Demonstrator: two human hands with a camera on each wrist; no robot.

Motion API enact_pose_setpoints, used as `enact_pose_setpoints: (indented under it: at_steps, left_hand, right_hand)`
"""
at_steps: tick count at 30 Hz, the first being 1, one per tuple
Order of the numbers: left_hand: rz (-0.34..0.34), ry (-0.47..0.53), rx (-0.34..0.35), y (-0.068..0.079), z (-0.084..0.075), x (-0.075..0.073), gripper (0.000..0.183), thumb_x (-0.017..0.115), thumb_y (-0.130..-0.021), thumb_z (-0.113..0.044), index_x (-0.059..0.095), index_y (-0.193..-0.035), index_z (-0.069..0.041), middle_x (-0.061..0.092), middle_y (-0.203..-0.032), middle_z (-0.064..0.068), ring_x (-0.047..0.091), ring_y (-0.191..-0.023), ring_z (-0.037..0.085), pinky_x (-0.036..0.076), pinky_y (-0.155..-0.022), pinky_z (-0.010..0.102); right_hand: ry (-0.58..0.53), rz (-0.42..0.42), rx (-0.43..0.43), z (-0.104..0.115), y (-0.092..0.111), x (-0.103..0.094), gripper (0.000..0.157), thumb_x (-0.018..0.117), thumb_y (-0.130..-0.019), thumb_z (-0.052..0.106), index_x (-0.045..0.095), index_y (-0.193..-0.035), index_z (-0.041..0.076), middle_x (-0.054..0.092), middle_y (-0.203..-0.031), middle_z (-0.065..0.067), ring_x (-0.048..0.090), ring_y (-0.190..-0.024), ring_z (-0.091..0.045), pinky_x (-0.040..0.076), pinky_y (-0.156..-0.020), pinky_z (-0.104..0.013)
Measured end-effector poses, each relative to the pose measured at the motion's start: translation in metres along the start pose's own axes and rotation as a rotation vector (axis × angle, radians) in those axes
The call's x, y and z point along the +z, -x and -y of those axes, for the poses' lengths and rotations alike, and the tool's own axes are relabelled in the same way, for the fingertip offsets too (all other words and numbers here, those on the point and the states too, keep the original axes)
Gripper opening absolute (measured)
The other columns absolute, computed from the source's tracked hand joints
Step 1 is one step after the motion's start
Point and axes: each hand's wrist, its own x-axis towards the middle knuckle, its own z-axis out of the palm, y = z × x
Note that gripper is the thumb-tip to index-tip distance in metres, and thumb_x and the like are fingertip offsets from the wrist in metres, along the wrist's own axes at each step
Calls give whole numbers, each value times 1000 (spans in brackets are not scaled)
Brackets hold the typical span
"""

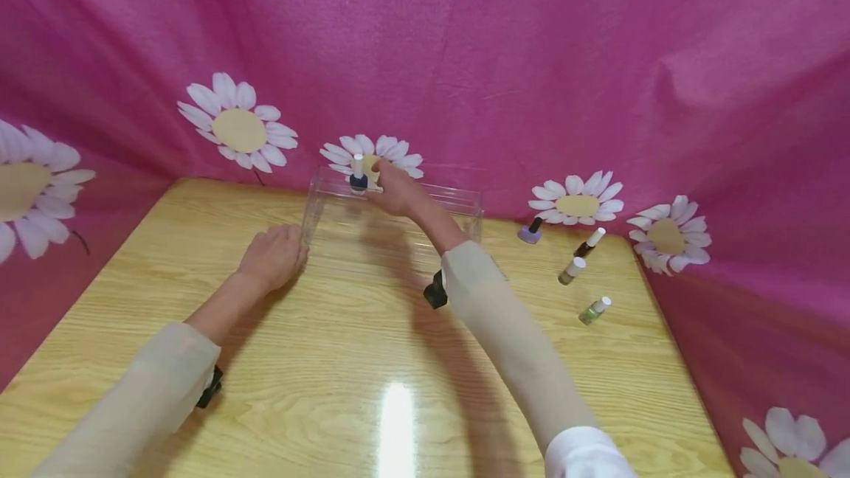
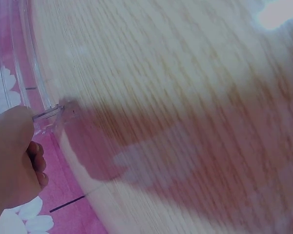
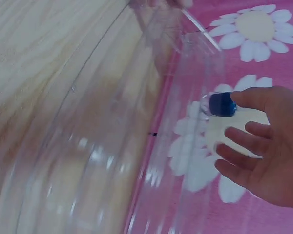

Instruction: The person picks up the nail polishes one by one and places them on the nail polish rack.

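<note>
A clear plastic tiered rack (image 1: 398,201) stands at the back of the wooden table. At its left end, my left hand (image 1: 274,257) grips the side edge with curled fingers; the left wrist view shows that hand (image 2: 12,156) at the clear corner. A dark blue nail polish bottle (image 1: 358,181) with a white cap stands upright on the rack's top tier. Just right of it is my right hand (image 1: 396,192). In the right wrist view, this hand (image 3: 268,141) has loosely spread fingers, one fingertip overlapping the upper end of the blue bottle (image 3: 221,104).
Right of the rack are a lilac polish bottle (image 1: 530,232) with a black cap, a dark one (image 1: 584,249), a greyish one (image 1: 567,274) and a green one (image 1: 589,313), these three white-capped. A pink daisy-print cloth (image 1: 465,80) hangs behind the table (image 1: 319,360).
</note>
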Motion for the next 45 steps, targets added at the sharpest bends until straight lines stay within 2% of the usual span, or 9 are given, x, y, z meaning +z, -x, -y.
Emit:
enact_pose_setpoints:
  at_steps: [5, 13, 18, 23, 29, 33, 37, 45]
  left_hand:
    - [2, -60, 5, -1, -1, -1, 24, 53, -99, -18, 47, -92, 5, 58, -88, 25, 58, -90, 45, 45, -76, 56]
    - [29, -114, -38, -1, -6, -2, 27, 50, -101, -20, 46, -98, 6, 55, -94, 24, 53, -97, 43, 38, -80, 53]
    - [13, -120, -54, 5, -9, -2, 27, 52, -100, -19, 47, -94, 7, 52, -90, 23, 52, -92, 42, 37, -76, 52]
    - [3, -120, -57, 8, -12, 0, 27, 53, -100, -19, 47, -91, 6, 52, -88, 22, 52, -90, 42, 36, -75, 51]
    - [12, -125, -60, 7, -13, 2, 27, 52, -100, -19, 46, -92, 5, 52, -88, 21, 52, -90, 41, 36, -75, 51]
    - [36, -119, -62, 7, -12, 1, 26, 50, -101, -20, 46, -94, 5, 52, -89, 22, 51, -91, 41, 34, -75, 51]
    - [28, -119, -58, 7, -10, -2, 26, 50, -101, -20, 45, -91, 4, 51, -87, 22, 51, -90, 41, 34, -75, 51]
    - [18, -106, -45, 5, -13, -4, 27, 50, -100, -20, 45, -89, 4, 52, -87, 22, 51, -90, 42, 34, -75, 52]
  right_hand:
    - [55, 11, -28, -2, 12, -14, 58, 65, -97, 24, 41, -142, -5, 56, -131, -22, 54, -122, -32, 41, -102, -39]
    - [59, 4, -102, -6, 39, -35, 50, 64, -97, 20, 45, -138, -2, 58, -129, -22, 55, -120, -33, 41, -102, -40]
    - [12, -22, -151, -11, 60, -45, 48, 61, -97, 18, 46, -138, -1, 53, -135, -21, 49, -127, -32, 38, -105, -40]
    - [-12, -57, -143, -22, 88, -57, 47, 60, -99, 22, 46, -140, 4, 48, -140, -16, 45, -130, -29, 36, -106, -41]
    - [-56, -145, -139, -43, 125, -76, 41, 58, -101, 19, 51, -139, 5, 48, -140, -11, 45, -129, -25, 37, -104, -44]
    - [-86, -250, -128, -62, 147, -90, 36, 60, -100, 16, 55, -134, 4, 52, -134, -12, 48, -126, -27, 38, -102, -46]
    - [-127, -308, -99, -80, 166, -101, 31, 59, -101, 16, 58, -128, 3, 57, -129, -14, 52, -122, -30, 40, -101, -47]
    - [-214, -414, -44, -113, 198, -109, 22, 62, -99, 11, 63, -117, 0, 65, -117, -15, 59, -114, -29, 43, -100, -49]
